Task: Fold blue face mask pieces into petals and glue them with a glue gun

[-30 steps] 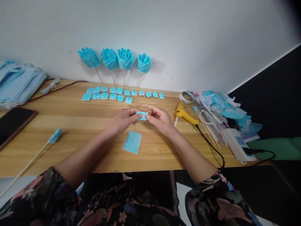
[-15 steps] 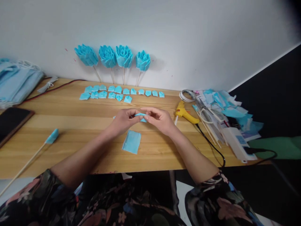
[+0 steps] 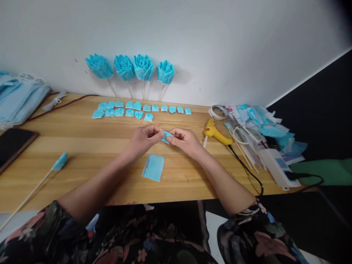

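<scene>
My left hand [image 3: 144,138] and my right hand [image 3: 184,140] meet over the middle of the wooden table [image 3: 88,146], both pinching one small folded blue piece [image 3: 165,136] between fingertips. Just below the hands a flat blue fabric rectangle [image 3: 153,167] lies on the table. Behind them sit two rows of several small folded blue petals [image 3: 137,109]. Several finished blue fabric roses on sticks [image 3: 129,69] lean against the white wall.
A yellow glue gun [image 3: 216,132] with a black cord lies right of my hands. Scraps, sticks and a white box [image 3: 275,167] crowd the right end. A stick with a blue tip [image 3: 59,162], a dark phone [image 3: 13,145] and stacked blue masks [image 3: 16,99] are at the left.
The blue piece between my fingers has gone from a flat rectangle to a smaller folded shape. My hands have closed in on each other.
</scene>
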Demonstrator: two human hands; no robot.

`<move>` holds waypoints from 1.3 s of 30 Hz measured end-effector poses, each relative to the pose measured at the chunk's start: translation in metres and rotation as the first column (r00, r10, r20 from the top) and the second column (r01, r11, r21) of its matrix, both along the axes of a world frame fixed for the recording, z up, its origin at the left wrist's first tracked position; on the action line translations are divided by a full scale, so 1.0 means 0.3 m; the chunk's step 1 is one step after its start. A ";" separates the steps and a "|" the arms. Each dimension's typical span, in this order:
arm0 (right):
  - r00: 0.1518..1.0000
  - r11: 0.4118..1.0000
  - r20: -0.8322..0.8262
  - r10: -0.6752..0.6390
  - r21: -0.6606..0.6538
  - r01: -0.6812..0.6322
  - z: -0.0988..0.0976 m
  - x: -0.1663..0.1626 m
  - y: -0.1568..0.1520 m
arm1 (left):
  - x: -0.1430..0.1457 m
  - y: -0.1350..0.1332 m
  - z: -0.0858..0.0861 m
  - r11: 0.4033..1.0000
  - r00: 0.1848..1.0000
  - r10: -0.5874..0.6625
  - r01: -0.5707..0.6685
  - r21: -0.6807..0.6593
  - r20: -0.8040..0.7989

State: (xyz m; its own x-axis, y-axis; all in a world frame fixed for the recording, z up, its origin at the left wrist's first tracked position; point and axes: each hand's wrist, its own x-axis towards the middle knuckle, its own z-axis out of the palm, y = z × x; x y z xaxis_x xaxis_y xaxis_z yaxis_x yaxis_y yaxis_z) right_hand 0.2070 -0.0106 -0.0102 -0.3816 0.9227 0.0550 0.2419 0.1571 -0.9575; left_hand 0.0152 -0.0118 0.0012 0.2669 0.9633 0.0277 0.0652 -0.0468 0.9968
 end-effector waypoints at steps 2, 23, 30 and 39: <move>0.999 1.000 0.033 -0.015 0.009 0.015 -0.001 -0.003 -0.001 | 0.002 -0.001 0.000 1.000 1.000 0.007 -0.007 0.010 0.005; 0.998 0.997 -0.029 -0.055 0.056 0.056 0.001 -0.015 -0.005 | 0.002 0.007 -0.011 0.995 0.995 0.057 -0.050 -0.083 0.087; 0.994 0.998 -0.086 -0.069 -0.012 0.068 0.000 -0.010 0.001 | -0.004 -0.001 0.016 0.991 0.989 0.120 -0.114 -0.070 0.084; 0.995 0.989 0.018 -0.100 0.113 0.097 0.008 -0.016 -0.008 | 0.009 -0.011 0.016 0.998 0.993 0.054 -0.051 -0.028 0.108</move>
State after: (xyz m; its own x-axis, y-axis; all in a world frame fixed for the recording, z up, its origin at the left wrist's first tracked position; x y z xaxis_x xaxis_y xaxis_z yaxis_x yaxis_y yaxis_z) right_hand 0.2021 -0.0129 -0.0079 -0.2916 0.9444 0.1521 0.2833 0.2371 -0.9292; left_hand 0.0178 -0.0153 0.0059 0.2130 0.9766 0.0296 -0.0423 -0.0210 0.9989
